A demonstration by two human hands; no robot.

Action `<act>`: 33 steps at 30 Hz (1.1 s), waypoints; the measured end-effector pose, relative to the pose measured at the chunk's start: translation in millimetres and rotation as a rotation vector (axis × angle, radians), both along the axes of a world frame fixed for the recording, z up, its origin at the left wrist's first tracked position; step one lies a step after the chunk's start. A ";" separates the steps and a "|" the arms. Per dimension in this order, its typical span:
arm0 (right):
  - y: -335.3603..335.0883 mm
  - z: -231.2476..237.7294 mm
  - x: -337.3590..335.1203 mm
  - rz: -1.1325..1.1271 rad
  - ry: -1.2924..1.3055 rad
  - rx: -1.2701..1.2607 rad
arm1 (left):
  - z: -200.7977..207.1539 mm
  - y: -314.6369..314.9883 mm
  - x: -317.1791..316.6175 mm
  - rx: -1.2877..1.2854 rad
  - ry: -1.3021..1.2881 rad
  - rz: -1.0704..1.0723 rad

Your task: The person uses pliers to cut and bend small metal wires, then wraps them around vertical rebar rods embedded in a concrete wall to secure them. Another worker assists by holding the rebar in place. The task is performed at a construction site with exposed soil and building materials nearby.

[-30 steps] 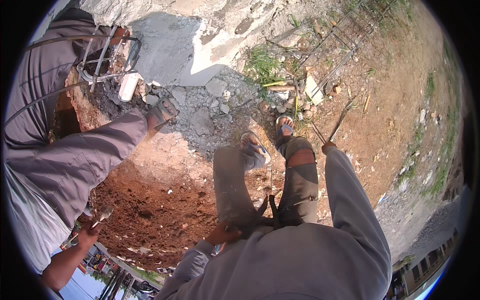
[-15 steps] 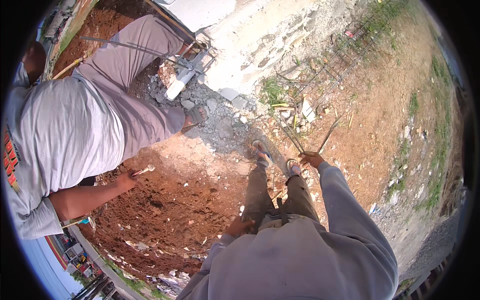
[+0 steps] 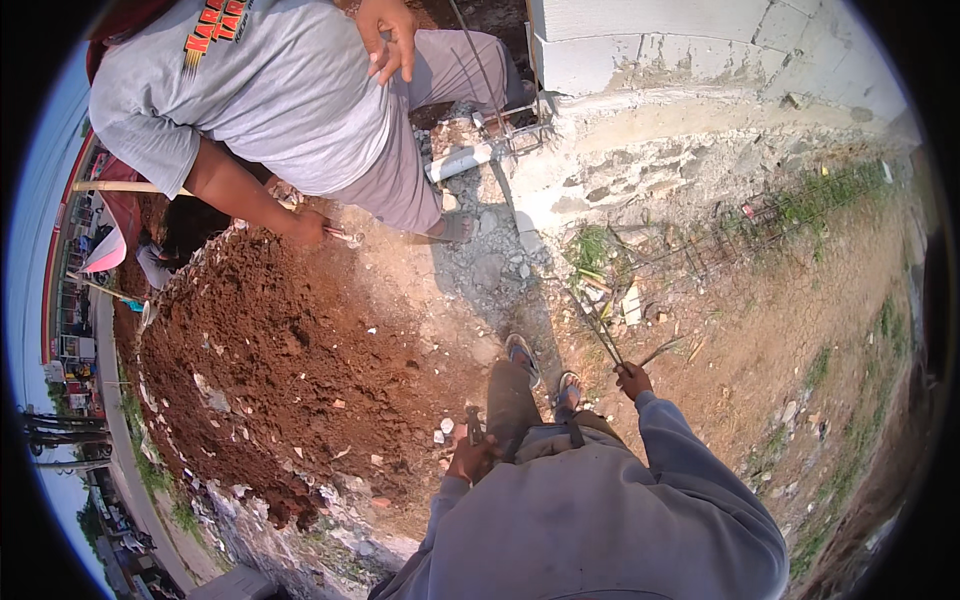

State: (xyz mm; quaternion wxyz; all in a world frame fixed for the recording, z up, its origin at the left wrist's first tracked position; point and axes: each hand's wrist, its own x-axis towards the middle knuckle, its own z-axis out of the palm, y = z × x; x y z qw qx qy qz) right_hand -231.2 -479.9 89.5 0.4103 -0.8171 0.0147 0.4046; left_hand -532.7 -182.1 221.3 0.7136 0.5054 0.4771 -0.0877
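My right hand [image 3: 632, 380] is closed round thin steel rods [image 3: 602, 328], which slant up and left over the ground. Beside my left thigh, my left hand [image 3: 472, 458] grips a dark hand tool [image 3: 474, 420] whose upper end sticks out above the fingers; its exact kind is too small to make out. At the upper left, a co-worker in a grey T-shirt [image 3: 290, 100] holds a small metal tool with a reddish handle [image 3: 342, 236] in one hand, while the other hand is raised by the chest.
A white pipe [image 3: 460, 162] and thin bars stand out by the block wall [image 3: 650, 40]. Loose red soil [image 3: 270, 350] is heaped at left. Rubble [image 3: 490, 260] covers the wall's foot. A rebar cage [image 3: 720, 240] lies along the wall among weeds.
My view has swung left, showing more wall and street. The dark tool in my left hand has come into sight. The co-worker's other hand now shows. My right hand still holds the rods.
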 end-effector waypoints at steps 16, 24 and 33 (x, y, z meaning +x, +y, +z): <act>141.7 4.4 -10.8 0.321 -0.214 -0.339 | 0.6 81.2 -139.2 -0.206 0.012 0.691; 271.5 -16.1 -23.1 -0.029 -0.019 -0.385 | 8.9 257.8 -204.6 -0.051 0.056 0.762; 337.4 -27.9 -63.7 1.479 -0.268 -0.775 | 33.0 535.9 -180.3 0.154 -0.065 0.733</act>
